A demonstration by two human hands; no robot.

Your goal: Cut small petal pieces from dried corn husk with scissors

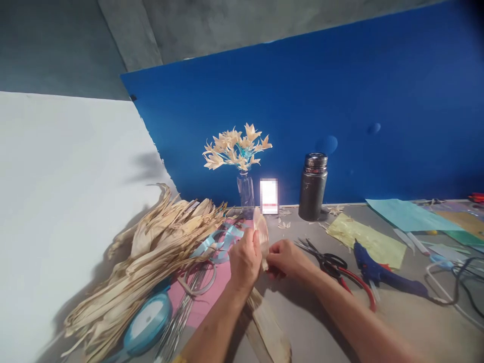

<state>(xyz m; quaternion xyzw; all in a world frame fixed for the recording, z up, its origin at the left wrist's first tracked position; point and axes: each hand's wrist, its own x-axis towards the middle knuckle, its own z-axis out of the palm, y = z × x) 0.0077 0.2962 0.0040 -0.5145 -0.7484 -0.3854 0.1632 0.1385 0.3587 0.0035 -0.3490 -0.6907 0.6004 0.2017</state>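
My left hand (245, 259) and my right hand (288, 259) meet over the grey table (397, 312), both closed on one pale dried corn husk piece (261, 231) held upright between them. The left fingers wrap its left edge; the right fingers pinch its lower end. Just left of my hands lie light blue ribbon strips (221, 242) on a pink sheet (217, 292). Under my left forearm lies another husk strip (270, 333).
A heap of dried husks (151, 252) fills the left. A blue ribbon spool (147, 322), thin wires (181, 312), scissors (328, 264), a blue glue gun (381, 272), coloured papers (366, 239), a dark flask (313, 186) and a vase of husk flowers (238, 148) stand about.
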